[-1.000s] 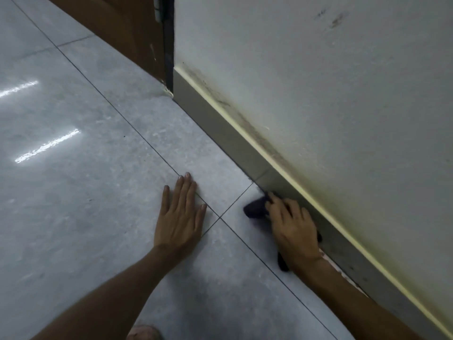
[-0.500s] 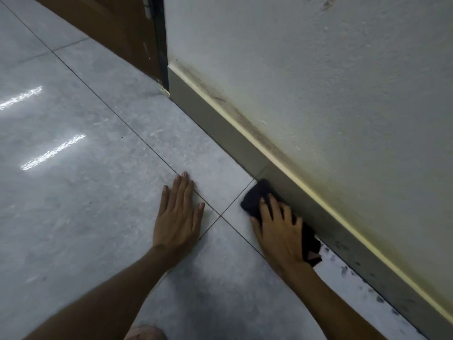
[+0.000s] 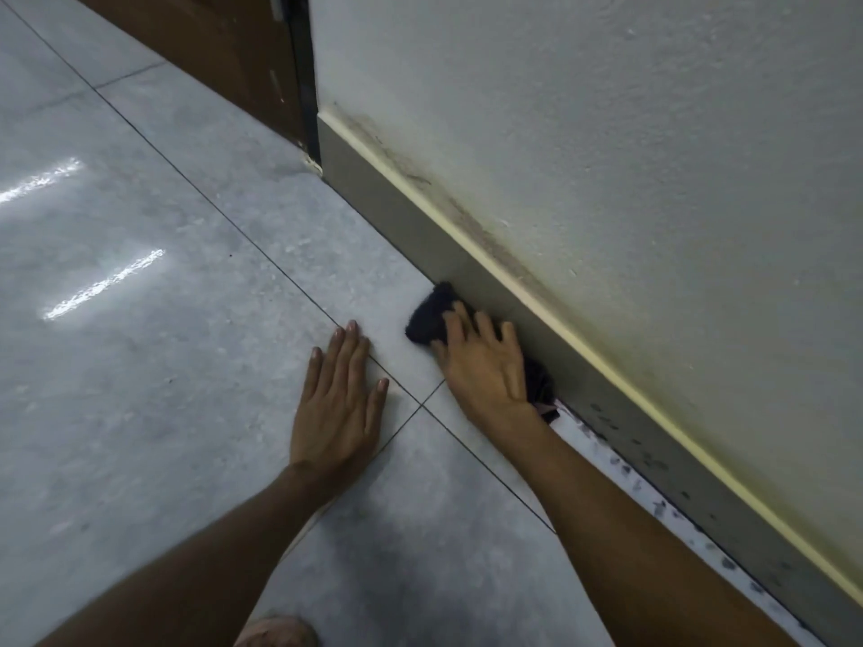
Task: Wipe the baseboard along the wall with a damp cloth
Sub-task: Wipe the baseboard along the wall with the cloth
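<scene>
At frame centre the right hand (image 3: 485,366), grip spread flat, pressed the dark cloth (image 3: 432,312) against the foot of the grey baseboard (image 3: 401,217), evidently for wiping pressure, while the left hand (image 3: 338,403), grip likewise spread, lay on the floor (image 3: 140,389) just left of it, apparently bracing the body.

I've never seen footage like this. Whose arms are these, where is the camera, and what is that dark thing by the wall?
There is no machine here. A person wears a camera on the head, and it looks down at their own two arms. The left hand lies flat on the grey tiled floor, seemingly for support. The right hand presses a dark cloth with spread fingers where the floor meets the baseboard, the grey strip along the foot of the wall. Dark specks dot the baseboard nearer the person. A brown door stands at the far end.
</scene>
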